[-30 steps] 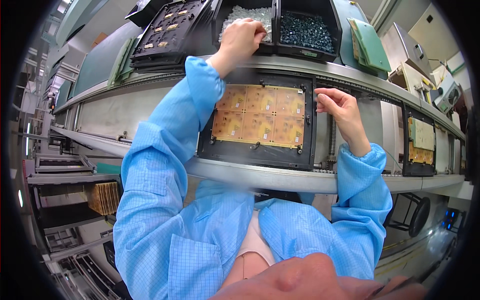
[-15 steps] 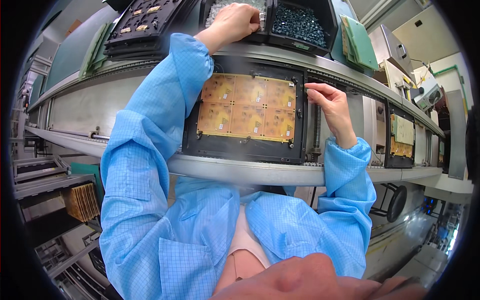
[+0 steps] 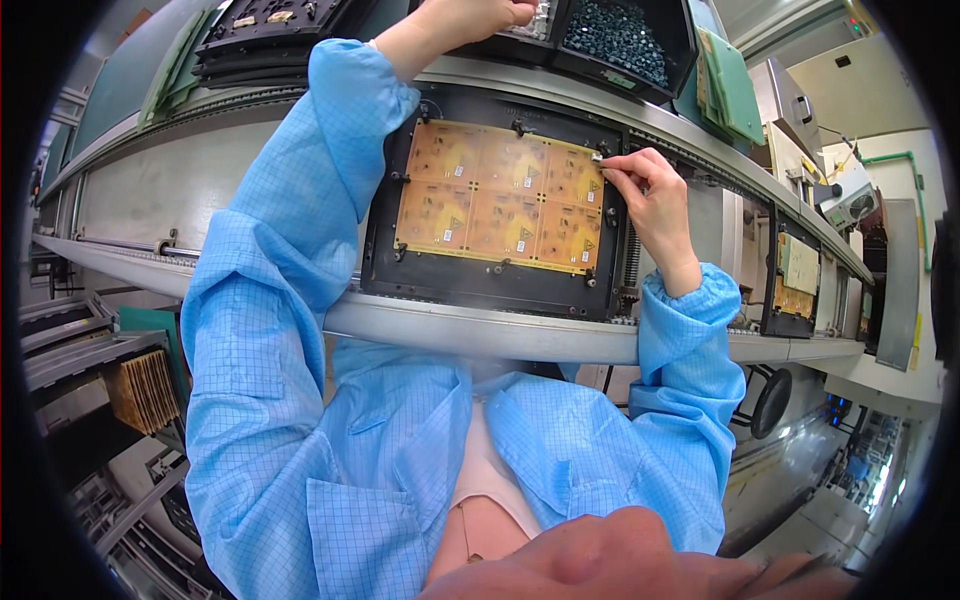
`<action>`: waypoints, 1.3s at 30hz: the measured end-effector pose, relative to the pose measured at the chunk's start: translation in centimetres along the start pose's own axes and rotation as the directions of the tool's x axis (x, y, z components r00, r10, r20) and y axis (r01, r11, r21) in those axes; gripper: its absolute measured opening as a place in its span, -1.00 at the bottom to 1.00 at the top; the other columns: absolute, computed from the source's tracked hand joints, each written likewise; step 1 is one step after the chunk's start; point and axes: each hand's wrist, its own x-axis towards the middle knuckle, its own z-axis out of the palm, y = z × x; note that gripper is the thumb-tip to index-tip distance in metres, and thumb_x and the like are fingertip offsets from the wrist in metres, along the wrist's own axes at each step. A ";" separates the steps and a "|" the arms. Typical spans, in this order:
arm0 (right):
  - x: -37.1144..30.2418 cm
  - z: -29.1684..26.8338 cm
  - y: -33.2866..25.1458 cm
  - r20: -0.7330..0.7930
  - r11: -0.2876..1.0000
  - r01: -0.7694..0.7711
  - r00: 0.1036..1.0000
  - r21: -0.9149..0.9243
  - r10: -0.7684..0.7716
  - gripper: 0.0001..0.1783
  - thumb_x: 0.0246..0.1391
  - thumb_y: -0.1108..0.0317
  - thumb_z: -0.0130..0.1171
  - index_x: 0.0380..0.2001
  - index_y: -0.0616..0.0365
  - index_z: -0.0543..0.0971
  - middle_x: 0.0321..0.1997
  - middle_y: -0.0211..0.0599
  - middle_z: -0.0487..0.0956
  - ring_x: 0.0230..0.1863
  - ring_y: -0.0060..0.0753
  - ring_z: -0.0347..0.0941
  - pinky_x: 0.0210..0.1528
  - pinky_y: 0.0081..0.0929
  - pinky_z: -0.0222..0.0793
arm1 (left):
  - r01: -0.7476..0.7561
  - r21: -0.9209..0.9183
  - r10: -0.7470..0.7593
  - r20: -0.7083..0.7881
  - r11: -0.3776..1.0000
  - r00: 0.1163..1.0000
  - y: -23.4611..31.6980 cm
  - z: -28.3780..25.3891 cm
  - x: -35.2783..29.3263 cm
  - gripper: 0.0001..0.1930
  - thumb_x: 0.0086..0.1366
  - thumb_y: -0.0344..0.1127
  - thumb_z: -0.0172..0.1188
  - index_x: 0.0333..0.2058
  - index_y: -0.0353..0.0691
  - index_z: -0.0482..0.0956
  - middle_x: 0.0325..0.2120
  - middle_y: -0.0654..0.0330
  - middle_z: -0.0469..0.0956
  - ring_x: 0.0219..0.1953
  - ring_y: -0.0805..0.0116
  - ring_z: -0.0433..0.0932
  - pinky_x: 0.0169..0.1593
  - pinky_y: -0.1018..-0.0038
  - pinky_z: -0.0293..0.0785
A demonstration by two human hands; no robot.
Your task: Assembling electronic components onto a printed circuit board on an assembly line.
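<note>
A yellow-orange circuit board panel [image 3: 490, 190], split into several sections, lies in a black carrier frame [image 3: 450, 277] in front of me. At its far right corner sits a small white part [image 3: 597, 157]. My right hand [image 3: 655, 200] has thumb and forefinger closed at that part, their tips against it. My left hand [image 3: 460, 18] reaches over a black bin of whitish parts [image 3: 530, 25], its fingers curled together. The picture's top edge cuts this hand off, and what its fingertips hold cannot be seen.
A black bin of dark blue parts [image 3: 618, 45] stands beyond the rail. Green sheets [image 3: 728, 90] lean to its right, and stacked black carriers [image 3: 265, 50] stand far left. Metal rails [image 3: 480, 335] run across. Another carrier [image 3: 795, 275] sits farther right on the line.
My right hand has moved in from beside the carrier to the white part at the panel's corner. My left hand stays at the whitish parts' bin. The view has shifted slightly.
</note>
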 end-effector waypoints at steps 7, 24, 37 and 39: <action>-0.2 0.0 0.3 -0.017 0.989 0.079 0.997 -0.124 -0.082 -0.90 0.08 0.51 0.28 -0.30 0.23 0.69 -0.41 -0.28 0.53 -0.46 -0.44 0.45 -0.37 -0.50 0.38 | 0.220 -0.375 -0.158 0.190 0.900 0.969 3.0 -2.8 -1.6 -0.83 0.21 -0.43 0.27 -0.23 -0.33 0.69 -0.42 0.19 0.67 -0.36 0.48 0.62 -0.27 0.56 0.54; 0.2 0.7 -1.4 -0.033 0.828 0.334 0.920 -0.450 -0.390 -0.89 0.04 0.50 0.29 -0.32 0.25 0.65 -0.35 -0.16 0.54 -0.29 -0.09 0.50 -0.27 -0.29 0.45 | 0.293 -0.603 -0.095 0.337 0.743 0.937 4.2 -4.9 -7.1 -0.75 0.28 -0.38 0.28 -0.09 -0.34 0.64 -0.22 0.16 0.66 -0.16 0.44 0.64 -0.08 0.56 0.51; 16.1 -1.1 2.2 -0.010 0.630 0.368 0.859 -0.684 -0.512 -0.80 0.06 0.54 0.16 -0.23 0.17 0.66 -0.28 -0.12 0.64 -0.11 -0.04 0.54 0.01 -0.26 0.47 | 0.519 -0.613 -0.188 0.521 0.596 0.832 5.3 -1.9 -10.3 -0.79 0.36 -0.32 0.24 -0.18 -0.37 0.63 -0.45 0.24 0.60 -0.41 0.52 0.61 -0.37 0.60 0.55; 16.6 -0.6 1.9 0.067 0.569 0.342 0.892 -0.747 -0.448 -0.79 0.03 0.55 0.16 -0.24 0.17 0.66 -0.28 -0.13 0.65 -0.10 -0.05 0.55 0.03 -0.27 0.48 | 0.545 -0.585 -0.222 0.533 0.601 0.817 5.1 -1.7 -10.6 -0.80 0.36 -0.33 0.24 -0.18 -0.38 0.62 -0.44 0.24 0.61 -0.42 0.52 0.60 -0.39 0.61 0.53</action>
